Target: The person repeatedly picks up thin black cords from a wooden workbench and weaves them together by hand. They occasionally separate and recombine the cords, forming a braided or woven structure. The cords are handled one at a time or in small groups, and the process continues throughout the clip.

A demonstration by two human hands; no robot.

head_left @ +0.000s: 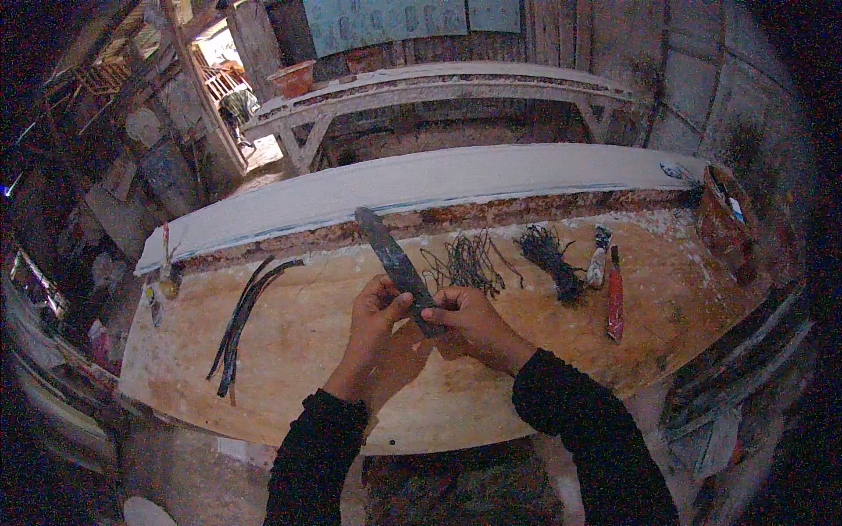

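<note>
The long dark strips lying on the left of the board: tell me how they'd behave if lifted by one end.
The dark strips are thin, narrow and gently curved along the wooden board, so they would probably bend and sag rather than stay rigid. They look light for their length. Lying loose together, they would likely separate and slide apart.

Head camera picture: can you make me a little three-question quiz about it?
1. True or false: both hands hold the dark flat strip.
2. Which lies nearest the red-handled tool? A) tangle of dark strands B) long dark strips C) orange pot
3. Fill in: the left hand and right hand work over a wooden ____.

Key: 1 true; 2 A; 3 board.
</note>
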